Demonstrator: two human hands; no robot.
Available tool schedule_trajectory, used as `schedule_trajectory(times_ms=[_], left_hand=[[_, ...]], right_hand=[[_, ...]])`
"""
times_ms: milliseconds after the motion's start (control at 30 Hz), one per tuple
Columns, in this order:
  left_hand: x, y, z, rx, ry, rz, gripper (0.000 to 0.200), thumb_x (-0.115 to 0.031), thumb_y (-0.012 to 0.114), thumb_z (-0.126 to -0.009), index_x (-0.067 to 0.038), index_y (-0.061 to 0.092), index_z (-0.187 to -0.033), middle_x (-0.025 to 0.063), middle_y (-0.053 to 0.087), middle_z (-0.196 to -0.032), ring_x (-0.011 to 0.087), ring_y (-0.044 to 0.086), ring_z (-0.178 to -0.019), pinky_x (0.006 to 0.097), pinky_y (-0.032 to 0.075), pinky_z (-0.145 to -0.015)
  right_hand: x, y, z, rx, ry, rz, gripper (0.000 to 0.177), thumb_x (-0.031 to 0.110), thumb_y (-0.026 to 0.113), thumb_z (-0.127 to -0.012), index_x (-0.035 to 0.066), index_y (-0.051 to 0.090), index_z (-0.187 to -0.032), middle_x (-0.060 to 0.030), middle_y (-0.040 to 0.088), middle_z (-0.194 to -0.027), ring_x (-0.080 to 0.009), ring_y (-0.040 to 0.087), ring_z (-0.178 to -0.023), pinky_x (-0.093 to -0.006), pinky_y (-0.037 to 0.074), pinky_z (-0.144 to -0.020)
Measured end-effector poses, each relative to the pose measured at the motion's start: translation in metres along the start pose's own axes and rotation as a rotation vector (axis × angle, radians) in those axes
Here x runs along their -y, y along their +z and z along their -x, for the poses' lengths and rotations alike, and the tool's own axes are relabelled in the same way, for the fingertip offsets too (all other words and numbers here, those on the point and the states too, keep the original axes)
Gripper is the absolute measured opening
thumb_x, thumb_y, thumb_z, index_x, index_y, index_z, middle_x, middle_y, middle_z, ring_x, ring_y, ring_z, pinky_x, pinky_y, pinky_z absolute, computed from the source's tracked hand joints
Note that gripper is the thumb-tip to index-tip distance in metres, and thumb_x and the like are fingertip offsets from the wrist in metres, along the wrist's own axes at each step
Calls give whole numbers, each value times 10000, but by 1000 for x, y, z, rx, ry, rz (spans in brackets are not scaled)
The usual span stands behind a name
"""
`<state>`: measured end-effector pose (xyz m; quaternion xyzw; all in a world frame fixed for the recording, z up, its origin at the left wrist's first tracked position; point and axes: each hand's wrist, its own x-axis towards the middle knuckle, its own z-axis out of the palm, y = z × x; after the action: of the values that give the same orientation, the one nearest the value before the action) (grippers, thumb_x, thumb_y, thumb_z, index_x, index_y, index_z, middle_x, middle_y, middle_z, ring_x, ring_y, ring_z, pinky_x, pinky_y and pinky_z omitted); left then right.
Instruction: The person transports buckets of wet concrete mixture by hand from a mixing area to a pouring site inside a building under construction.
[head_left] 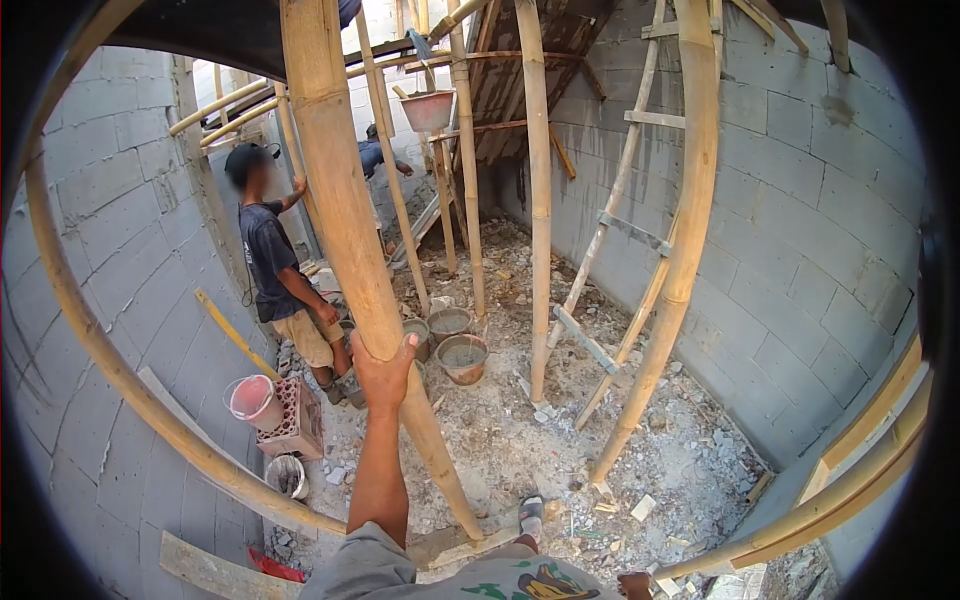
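My left hand (383,372) is wrapped around a thick leaning bamboo pole (340,190), thumb on the right side, arm stretched out from my grey sleeve. I look down from a height, and my sandalled foot (530,516) rests on a wooden plank (455,545). At the bottom edge, what may be my right hand (635,584) shows as a small patch of skin. It lies by the end of a curved bamboo rail (800,510), and its grip is unclear.
Below, a person in a dark shirt (270,255) crouches beside mortar buckets (462,357), a pink bucket (255,400) and a hollow brick (297,420). Another person (373,155) works farther back. Bamboo props, a ladder (610,230) and rubble fill the block-walled room.
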<state>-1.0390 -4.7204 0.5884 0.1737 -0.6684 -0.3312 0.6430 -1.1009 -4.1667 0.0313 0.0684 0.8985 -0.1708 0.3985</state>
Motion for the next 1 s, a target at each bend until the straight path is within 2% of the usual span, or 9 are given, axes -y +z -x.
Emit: schedule_trajectory(times_ms=[67,100,133,200,233,400,467,667,1000], left_hand=[[0,0,0,19,-48,22,472,-211,715,-626,-17,425,-944,98,545,-816,191,544,-736,301,431,-661],[2,0,1,16,-51,27,472,-211,715,-626,-17,425,-944,98,545,-816,191,544,-736,301,431,-661],[4,0,1,16,-35,16,471,-211,714,-628,-18,422,-944,94,540,-818,187,537,-737,298,428,-663],[5,-1,1,13,-15,9,471,-211,713,-629,-20,420,-944,91,534,-819,184,531,-737,296,426,-665],[3,-1,1,11,-11,-1,469,-214,714,-630,-21,419,-940,88,530,-819,182,525,-736,294,424,-666],[-2,0,1,14,-7,12,471,-226,714,-630,-22,417,-933,85,524,-810,181,518,-729,295,421,-665],[-2,0,1,9,-8,-11,476,-231,714,-628,-24,418,-937,89,526,-811,187,521,-730,301,421,-666],[4,0,1,3,-12,-9,475,-232,714,-623,-26,419,-933,98,532,-814,200,527,-735,313,421,-669],[-5,1,2,-3,-45,29,442,-191,708,-625,-17,427,-920,99,532,-810,194,526,-729,301,419,-664]], right_hand=[[-7,7,-12,75,6,-89,345,441,457,-749,152,616,-849,-54,614,-787,-206,582,-801,-320,439,-713],[-23,16,-40,-50,-318,505,315,432,470,-747,172,608,-860,-56,603,-789,-213,583,-768,-346,439,-698],[-24,20,-50,-54,-316,507,315,432,470,-747,172,608,-860,-56,603,-789,-213,583,-768,-346,439,-698],[-15,16,-52,-191,-659,839,321,441,480,-736,181,608,-872,-56,603,-800,-221,580,-773,-350,438,-709],[-4,12,-47,-38,-469,694,313,443,478,-739,201,613,-884,-61,605,-827,-231,578,-805,-352,435,-730],[62,-24,10,-35,-266,423,378,450,502,-715,116,627,-839,-80,611,-863,-221,585,-773,-318,450,-708],[86,-43,56,14,-68,-70,424,445,528,-684,50,623,-804,-97,612,-864,-219,582,-788,-306,453,-696],[64,-33,21,38,-117,232,449,443,541,-672,28,612,-828,-116,607,-881,-228,571,-837,-306,449,-714],[44,-29,35,-112,-82,185,464,460,531,-677,44,606,-865,-122,600,-906,-236,567,-857,-308,439,-742]])
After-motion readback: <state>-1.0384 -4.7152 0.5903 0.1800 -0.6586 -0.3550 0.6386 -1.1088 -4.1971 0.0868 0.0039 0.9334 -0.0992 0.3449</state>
